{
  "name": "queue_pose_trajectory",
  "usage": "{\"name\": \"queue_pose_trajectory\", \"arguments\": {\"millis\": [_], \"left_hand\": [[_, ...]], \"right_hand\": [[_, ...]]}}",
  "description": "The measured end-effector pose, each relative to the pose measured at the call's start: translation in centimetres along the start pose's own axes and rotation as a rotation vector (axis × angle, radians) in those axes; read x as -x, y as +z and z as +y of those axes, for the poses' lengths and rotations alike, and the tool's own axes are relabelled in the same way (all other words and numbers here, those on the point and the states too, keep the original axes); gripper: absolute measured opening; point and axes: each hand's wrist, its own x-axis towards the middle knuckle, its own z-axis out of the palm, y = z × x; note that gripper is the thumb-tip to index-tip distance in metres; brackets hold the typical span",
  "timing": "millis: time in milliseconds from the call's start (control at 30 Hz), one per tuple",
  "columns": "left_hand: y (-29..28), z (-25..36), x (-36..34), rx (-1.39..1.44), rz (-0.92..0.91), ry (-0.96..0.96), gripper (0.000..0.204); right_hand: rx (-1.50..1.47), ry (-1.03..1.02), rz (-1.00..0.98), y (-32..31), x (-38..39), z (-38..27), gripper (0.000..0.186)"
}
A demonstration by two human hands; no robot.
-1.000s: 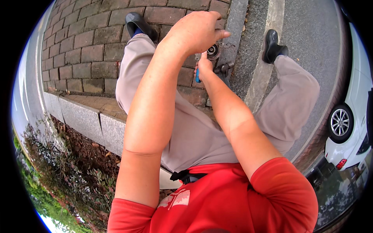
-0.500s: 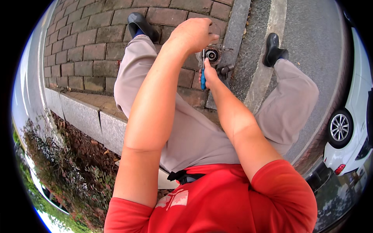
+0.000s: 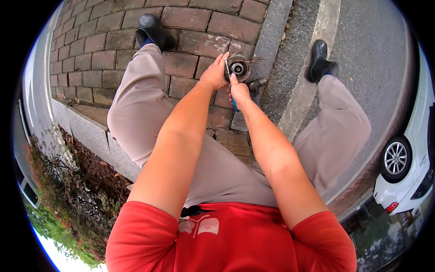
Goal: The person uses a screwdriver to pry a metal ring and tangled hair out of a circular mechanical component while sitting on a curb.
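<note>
A grimy, round metal part with a ringed centre lies on the brick paving, between my feet. My left hand rests against its left side with fingers stretched out. In my right hand, closed, is a screwdriver with a blue handle. Its thin metal shaft points up past the left edge of the part's ringed centre, close to my left fingers. My right thumb lies along the tool; whether the tip touches the part I cannot tell.
A dark metal piece lies right of my right hand, by the grey kerb stone. My black shoes stand either side, one on paving, one on the road. A white car is at far right, shrubs at lower left.
My left hand has come down from above the round part to its left side, and its fingers have straightened. The right hand, still holding the screwdriver, has shifted slightly lower in view.
</note>
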Motion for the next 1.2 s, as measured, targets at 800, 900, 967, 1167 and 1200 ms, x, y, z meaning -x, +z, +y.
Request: {"name": "queue_pose_trajectory", "arguments": {"millis": [800, 900, 967, 1167, 1200], "left_hand": [[1.8, -0.7, -0.8, 0.240, 0.014, -0.118, 0.093], [2.4, -1.1, -1.1, 0.214, 0.011, -0.096, 0.090], [2.3, -1.0, -1.1, 0.209, 0.012, -0.091, 0.087], [3.5, -2.9, -2.1, 0.245, -0.005, -0.077, 0.077], [3.3, -2.6, -2.1, 0.236, 0.006, -0.089, 0.076]], "right_hand": [[0.523, -0.202, 0.284, 1.1, 2.7, -1.3, 0.077], [0.582, -0.230, 0.323, 1.3, 3.2, -0.5, 0.078], [0.596, -0.253, 0.338, 1.3, 3.2, 0.1, 0.076], [0.538, -0.171, 0.333, 3.2, 3.3, -4.0, 0.073], [0.494, -0.141, 0.344, 3.2, 3.1, -4.1, 0.073]]}}
